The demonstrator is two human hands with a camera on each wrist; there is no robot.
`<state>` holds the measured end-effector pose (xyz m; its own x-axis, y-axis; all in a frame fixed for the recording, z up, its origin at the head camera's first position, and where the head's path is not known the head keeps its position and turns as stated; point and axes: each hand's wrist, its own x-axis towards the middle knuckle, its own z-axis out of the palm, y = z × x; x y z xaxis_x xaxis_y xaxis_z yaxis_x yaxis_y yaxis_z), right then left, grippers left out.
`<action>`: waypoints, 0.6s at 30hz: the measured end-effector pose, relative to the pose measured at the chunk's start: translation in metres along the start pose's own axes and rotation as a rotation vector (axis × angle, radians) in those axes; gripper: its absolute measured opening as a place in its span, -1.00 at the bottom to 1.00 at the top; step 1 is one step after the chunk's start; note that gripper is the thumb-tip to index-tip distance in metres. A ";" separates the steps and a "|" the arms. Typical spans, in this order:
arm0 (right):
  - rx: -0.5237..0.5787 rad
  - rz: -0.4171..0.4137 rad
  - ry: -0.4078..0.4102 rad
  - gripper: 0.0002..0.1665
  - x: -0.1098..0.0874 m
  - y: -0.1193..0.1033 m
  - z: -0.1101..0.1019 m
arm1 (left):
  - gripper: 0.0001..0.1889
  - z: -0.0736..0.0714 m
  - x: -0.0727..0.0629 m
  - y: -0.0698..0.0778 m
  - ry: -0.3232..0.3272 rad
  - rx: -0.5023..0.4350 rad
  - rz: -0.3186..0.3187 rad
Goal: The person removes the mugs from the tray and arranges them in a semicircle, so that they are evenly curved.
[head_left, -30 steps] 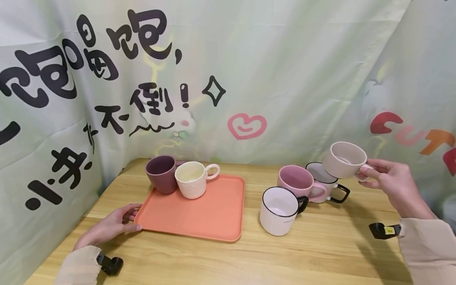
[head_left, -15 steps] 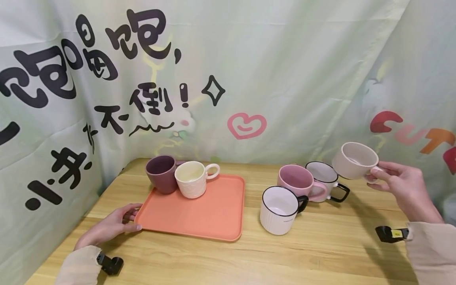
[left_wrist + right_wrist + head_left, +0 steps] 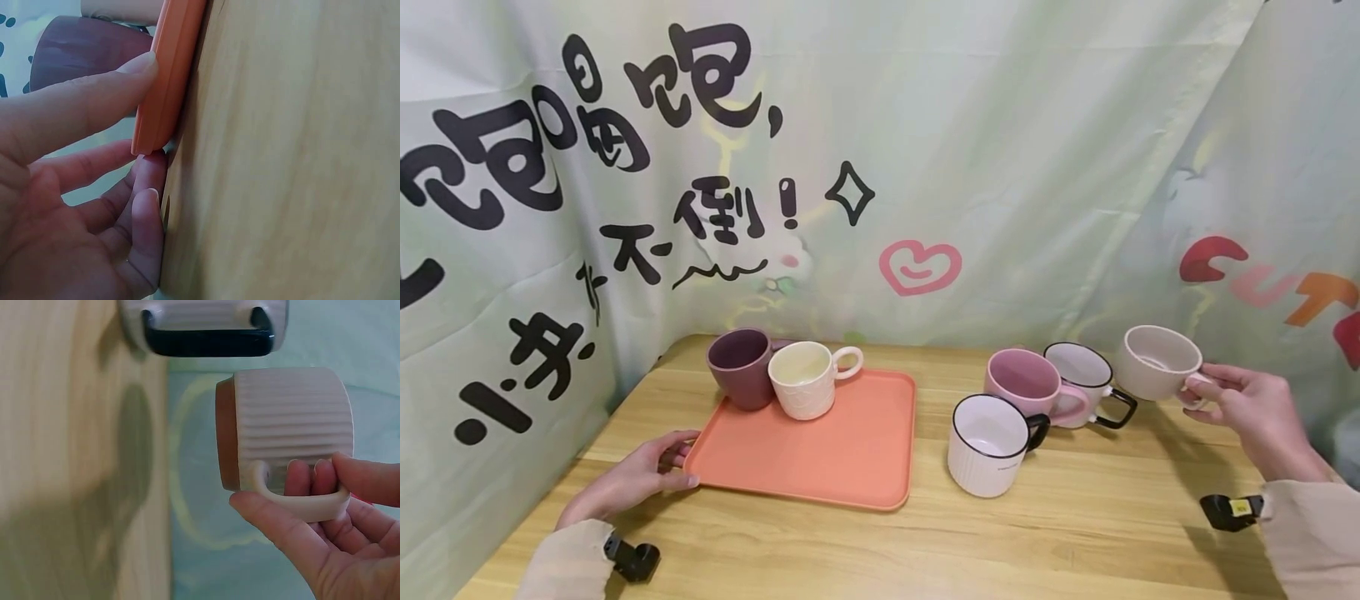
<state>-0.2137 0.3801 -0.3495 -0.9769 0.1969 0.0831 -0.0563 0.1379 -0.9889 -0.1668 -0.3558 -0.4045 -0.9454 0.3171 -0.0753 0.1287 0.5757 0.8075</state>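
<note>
My right hand [image 3: 1255, 408] pinches the handle of a pale ribbed mug [image 3: 1157, 367] at the back right. Its unglazed brown base [image 3: 227, 434] shows in the right wrist view, above the table with a gap. Just left of it stands a white mug with a black square handle [image 3: 1086, 379]. An orange tray [image 3: 820, 462] lies at the left. At its left front corner my left hand [image 3: 632, 475] holds the edge, thumb on the rim and fingers at its underside. On the tray's back part stand a dark purple mug [image 3: 741, 375] and a cream mug [image 3: 805, 392].
A pink mug [image 3: 1022, 379] and a white ribbed mug with a black rim [image 3: 985, 454] stand close together right of the tray. Behind the wooden table [image 3: 1000, 550] hangs a printed curtain [image 3: 1037, 167], which also runs down the left side.
My right hand has carried the pale mug to the right, then lowered it toward the table beside the black-handled mug. The left hand and the tray have stayed in place.
</note>
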 end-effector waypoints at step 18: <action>-0.220 0.083 -0.190 -0.62 -0.009 0.022 -0.007 | -0.25 0.001 -0.001 -0.001 0.014 -0.007 -0.029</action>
<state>-0.2050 0.3880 -0.3716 -0.9985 0.0340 -0.0425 0.0516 0.3396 -0.9392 -0.1661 -0.3558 -0.4053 -0.9528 0.2897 -0.0904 0.0994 0.5791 0.8092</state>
